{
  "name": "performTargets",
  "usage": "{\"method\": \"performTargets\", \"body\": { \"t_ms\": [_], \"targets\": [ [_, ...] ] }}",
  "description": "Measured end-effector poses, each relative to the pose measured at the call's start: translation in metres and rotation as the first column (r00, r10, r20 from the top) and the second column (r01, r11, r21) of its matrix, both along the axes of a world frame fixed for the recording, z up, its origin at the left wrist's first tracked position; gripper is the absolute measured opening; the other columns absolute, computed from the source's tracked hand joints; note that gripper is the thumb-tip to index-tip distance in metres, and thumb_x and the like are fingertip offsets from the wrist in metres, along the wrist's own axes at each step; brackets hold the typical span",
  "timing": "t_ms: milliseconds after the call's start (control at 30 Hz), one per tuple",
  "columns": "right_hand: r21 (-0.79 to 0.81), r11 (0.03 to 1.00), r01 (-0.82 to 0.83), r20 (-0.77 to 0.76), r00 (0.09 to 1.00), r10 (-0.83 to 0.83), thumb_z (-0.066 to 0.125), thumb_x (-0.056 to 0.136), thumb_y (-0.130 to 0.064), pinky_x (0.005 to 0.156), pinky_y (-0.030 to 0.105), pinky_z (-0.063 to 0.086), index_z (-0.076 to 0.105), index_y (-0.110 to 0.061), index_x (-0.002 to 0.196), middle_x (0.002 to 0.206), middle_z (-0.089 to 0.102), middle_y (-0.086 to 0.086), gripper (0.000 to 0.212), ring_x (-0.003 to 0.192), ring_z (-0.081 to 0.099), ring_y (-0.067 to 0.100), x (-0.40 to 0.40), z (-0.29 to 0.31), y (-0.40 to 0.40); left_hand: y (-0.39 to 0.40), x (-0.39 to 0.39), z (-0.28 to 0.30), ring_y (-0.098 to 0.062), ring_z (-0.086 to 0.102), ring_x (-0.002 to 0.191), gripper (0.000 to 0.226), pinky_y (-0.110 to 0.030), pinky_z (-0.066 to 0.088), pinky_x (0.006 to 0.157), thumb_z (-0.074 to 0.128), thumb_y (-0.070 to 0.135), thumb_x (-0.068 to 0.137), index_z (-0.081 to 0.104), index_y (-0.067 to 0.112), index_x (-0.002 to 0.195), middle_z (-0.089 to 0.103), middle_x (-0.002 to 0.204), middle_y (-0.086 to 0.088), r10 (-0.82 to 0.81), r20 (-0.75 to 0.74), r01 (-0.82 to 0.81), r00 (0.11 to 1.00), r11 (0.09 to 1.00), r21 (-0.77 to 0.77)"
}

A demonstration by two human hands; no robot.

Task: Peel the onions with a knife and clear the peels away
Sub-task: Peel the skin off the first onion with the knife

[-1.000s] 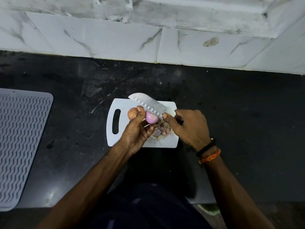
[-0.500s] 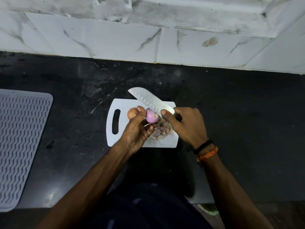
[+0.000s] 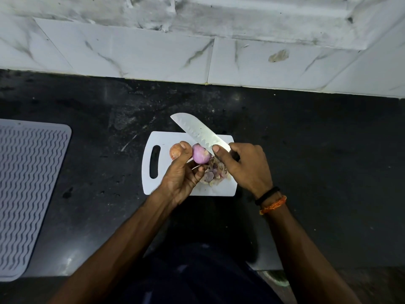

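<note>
Above the cutting board (image 3: 166, 183), left hand (image 3: 183, 175) curls round a peeled onion (image 3: 200, 156); right hand (image 3: 245, 170) grips the knife (image 3: 198, 133), thumb extended along its blade.

The right hand (image 3: 245, 166) hides the knife (image 3: 198, 132) handle.
</note>
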State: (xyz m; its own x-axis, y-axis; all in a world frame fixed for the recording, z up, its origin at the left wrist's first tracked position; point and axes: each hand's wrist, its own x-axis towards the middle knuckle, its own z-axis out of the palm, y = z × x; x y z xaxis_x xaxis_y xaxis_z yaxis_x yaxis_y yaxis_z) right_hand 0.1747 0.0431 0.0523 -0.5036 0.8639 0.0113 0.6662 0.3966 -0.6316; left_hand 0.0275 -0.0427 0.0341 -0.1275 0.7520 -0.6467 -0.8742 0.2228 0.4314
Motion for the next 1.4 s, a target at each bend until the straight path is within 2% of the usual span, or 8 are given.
{"method": "performTargets", "body": {
  "t_ms": [200, 433, 767, 900, 1067, 1167, 1267, 1400],
  "targets": [
    [-0.021, 0.999, -0.024, 0.015, 1.000, 0.024, 0.055, 0.094, -0.058, 0.051, 0.019, 0.027, 0.056, -0.015, 0.058, 0.048, 0.047, -0.007, 0.056, 0.045, 0.046, 0.011, -0.001, 0.001, -0.003, -0.001, 0.001, 0.001, -0.014, 0.068, 0.065, 0.077, -0.018, 0.057, 0.054, 0.068, 0.049, 0.067, 0.056, 0.008, 0.131, 0.068, 0.098, -0.014, 0.021, -0.003, -0.021, 1.000, 1.000, -0.006],
    [0.024, 1.000, 0.008, -0.020, 1.000, -0.007, 0.052, 0.093, -0.062, 0.048, 0.021, 0.028, 0.054, -0.013, 0.057, 0.048, 0.048, -0.002, 0.061, 0.045, 0.046, 0.013, -0.003, 0.000, 0.000, 0.000, 0.001, 0.003, -0.014, 0.066, 0.069, 0.081, -0.018, 0.057, 0.056, 0.075, 0.053, 0.054, 0.061, 0.007, 0.119, 0.070, 0.091, -0.013, 0.009, 0.004, -0.009, 1.000, 1.000, -0.024],
    [0.129, 0.990, -0.049, 0.048, 0.998, 0.043, 0.052, 0.093, -0.063, 0.048, 0.023, 0.030, 0.051, -0.018, 0.059, 0.048, 0.043, -0.011, 0.057, 0.044, 0.043, 0.007, 0.000, -0.003, -0.001, -0.001, 0.003, -0.001, -0.012, 0.066, 0.060, 0.053, -0.017, 0.057, 0.053, 0.067, 0.047, 0.071, 0.064, 0.007, 0.106, 0.072, 0.080, -0.011, 0.005, 0.030, -0.004, 1.000, 0.998, -0.059],
    [0.176, 0.983, -0.054, 0.047, 0.998, 0.047, 0.060, 0.088, -0.065, 0.047, 0.015, 0.022, 0.045, -0.024, 0.058, 0.046, 0.036, -0.016, 0.053, 0.042, 0.039, 0.002, 0.000, 0.001, -0.003, 0.000, 0.004, -0.003, -0.011, 0.066, 0.060, 0.046, -0.016, 0.054, 0.049, 0.067, 0.045, 0.075, 0.065, 0.007, 0.101, 0.072, 0.079, -0.008, 0.016, 0.044, -0.013, 0.999, 0.998, -0.066],
    [0.186, 0.982, -0.022, 0.116, 0.993, 0.001, 0.050, 0.085, -0.075, 0.046, 0.023, 0.030, 0.051, -0.019, 0.057, 0.048, 0.046, -0.011, 0.062, 0.043, 0.044, 0.007, -0.003, -0.007, -0.003, -0.001, 0.004, -0.004, -0.015, 0.072, 0.070, 0.049, -0.020, 0.058, 0.053, 0.071, 0.037, 0.074, 0.064, 0.005, 0.110, 0.074, 0.088, -0.013, 0.042, 0.109, -0.035, 0.993, 0.997, -0.066],
    [0.019, 1.000, 0.019, -0.008, 1.000, -0.019, 0.061, 0.086, -0.067, 0.048, 0.029, 0.034, 0.048, -0.020, 0.051, 0.045, 0.044, -0.009, 0.060, 0.043, 0.043, 0.008, -0.004, -0.004, -0.005, -0.001, 0.004, -0.006, -0.017, 0.073, 0.075, 0.035, -0.021, 0.060, 0.059, 0.069, 0.032, 0.084, 0.066, 0.004, 0.106, 0.073, 0.092, -0.016, 0.051, 0.144, -0.044, 0.988, 0.998, -0.053],
    [-0.426, 0.905, -0.005, -0.326, 0.934, -0.148, 0.071, 0.083, -0.056, 0.052, 0.034, 0.037, 0.054, -0.013, 0.049, 0.047, 0.050, 0.000, 0.058, 0.048, 0.047, 0.013, -0.004, 0.005, -0.006, -0.001, 0.004, -0.007, -0.016, 0.073, 0.076, 0.027, -0.021, 0.060, 0.061, 0.062, 0.029, 0.096, 0.066, 0.005, 0.108, 0.072, 0.094, -0.015, 0.051, 0.126, -0.045, 0.991, 0.998, -0.051],
    [-0.503, 0.864, 0.016, -0.380, 0.894, -0.238, 0.074, 0.084, -0.049, 0.054, 0.033, 0.039, 0.059, -0.021, 0.048, 0.049, 0.056, -0.006, 0.048, 0.047, 0.052, 0.011, 0.002, 0.009, -0.003, 0.000, 0.005, -0.006, -0.017, 0.073, 0.072, 0.049, -0.023, 0.060, 0.059, 0.069, 0.033, 0.080, 0.061, 0.004, 0.119, 0.072, 0.094, -0.014, 0.019, 0.092, -0.014, 0.996, 0.999, -0.050]
  ]
}}
